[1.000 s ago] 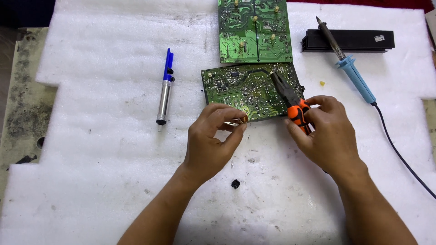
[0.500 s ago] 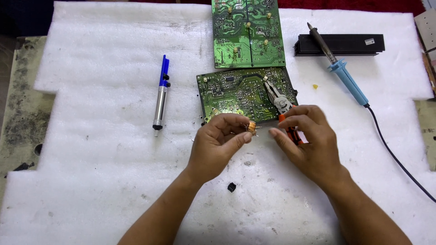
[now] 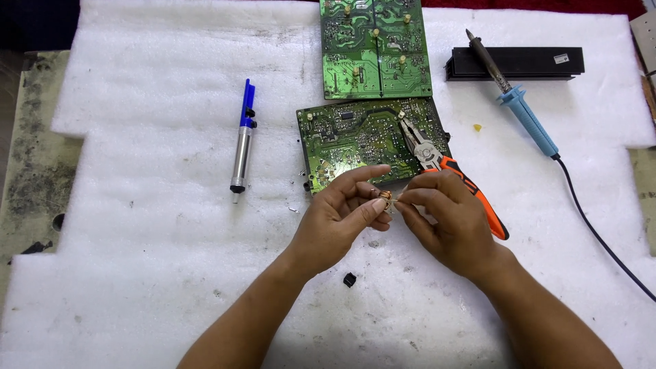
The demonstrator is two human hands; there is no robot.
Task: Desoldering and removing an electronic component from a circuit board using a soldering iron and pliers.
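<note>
My left hand (image 3: 339, 213) pinches a small copper-coloured coil component (image 3: 384, 198) between thumb and fingers, just in front of a green circuit board (image 3: 355, 140). My right hand (image 3: 447, 219) meets it from the right, its fingertips touching the same component. Orange-handled pliers (image 3: 444, 167) lie on the foam beside my right hand, their jaws resting on the board's right end. The right hand no longer holds them.
A second green circuit board (image 3: 374, 48) lies farther back. A blue-and-silver desoldering pump (image 3: 242, 140) lies at the left. A blue-handled soldering iron (image 3: 519, 109) rests against a black block (image 3: 516, 63) at the right, its cord (image 3: 601, 236) trailing right. A small black piece (image 3: 349, 279) sits on the white foam sheet (image 3: 150, 225).
My right hand has put down the orange-handled pliers and moved left to the small component held by my left hand. The view has shifted slightly.
</note>
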